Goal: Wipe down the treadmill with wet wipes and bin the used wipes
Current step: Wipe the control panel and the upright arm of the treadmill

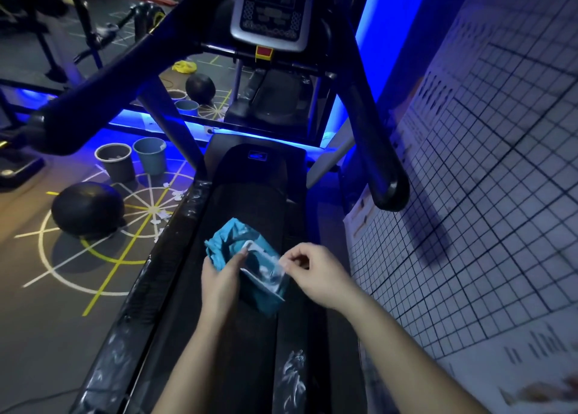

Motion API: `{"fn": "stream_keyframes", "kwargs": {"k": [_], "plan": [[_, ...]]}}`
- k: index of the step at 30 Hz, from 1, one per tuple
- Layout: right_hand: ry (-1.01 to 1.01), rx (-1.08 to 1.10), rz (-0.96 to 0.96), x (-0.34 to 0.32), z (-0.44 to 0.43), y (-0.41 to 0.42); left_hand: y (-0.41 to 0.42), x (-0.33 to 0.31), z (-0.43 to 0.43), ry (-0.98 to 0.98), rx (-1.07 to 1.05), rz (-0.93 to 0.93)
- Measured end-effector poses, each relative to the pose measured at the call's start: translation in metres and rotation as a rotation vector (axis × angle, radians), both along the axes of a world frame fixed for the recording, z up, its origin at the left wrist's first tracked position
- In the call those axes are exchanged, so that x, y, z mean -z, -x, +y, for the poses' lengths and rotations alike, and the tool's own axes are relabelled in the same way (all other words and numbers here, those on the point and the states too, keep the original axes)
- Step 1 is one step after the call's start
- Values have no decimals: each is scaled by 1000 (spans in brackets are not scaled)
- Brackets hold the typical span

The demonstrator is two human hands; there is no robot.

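Observation:
A teal pack of wet wipes [231, 244] is held above the black treadmill belt [244, 351]. My left hand [219, 276] grips the pack from its left side. My right hand [316, 273] pinches the clear flap [269, 273] at the pack's opening, peeled toward the right. The treadmill's console [270, 10] stands ahead, with dark handrails [372, 126] running down both sides.
Two bins [117, 160] [151, 154] stand on the floor left of the treadmill, with used wipes scattered near them. A black ball [87, 209] lies on the floor markings. A gridded wall [484, 194] runs close along the right.

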State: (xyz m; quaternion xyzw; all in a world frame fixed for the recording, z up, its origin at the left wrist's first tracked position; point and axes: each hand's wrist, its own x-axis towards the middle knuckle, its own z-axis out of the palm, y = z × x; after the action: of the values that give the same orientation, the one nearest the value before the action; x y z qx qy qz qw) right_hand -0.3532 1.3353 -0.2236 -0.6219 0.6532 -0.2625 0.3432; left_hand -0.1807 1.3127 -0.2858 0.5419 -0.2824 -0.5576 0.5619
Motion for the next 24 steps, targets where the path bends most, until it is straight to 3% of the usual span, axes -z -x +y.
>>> {"fn": "stream_keyframes", "kwargs": {"k": [7, 12, 16, 21, 24], "plan": [[442, -96, 92, -15, -9, -5, 18, -12, -1, 131, 121, -3], [132, -165, 186, -17, -7, -4, 13, -12, -2, 181, 121, -31], [151, -121, 144, -8, -6, -8, 1, -12, -4, 185, 82, -32], [198, -201, 347, -6, -3, -21, -8, -12, -1, 162, 59, -34], [150, -186, 209, -3, 0, -23, -9, -14, 5, 130, 0, -68]]}}
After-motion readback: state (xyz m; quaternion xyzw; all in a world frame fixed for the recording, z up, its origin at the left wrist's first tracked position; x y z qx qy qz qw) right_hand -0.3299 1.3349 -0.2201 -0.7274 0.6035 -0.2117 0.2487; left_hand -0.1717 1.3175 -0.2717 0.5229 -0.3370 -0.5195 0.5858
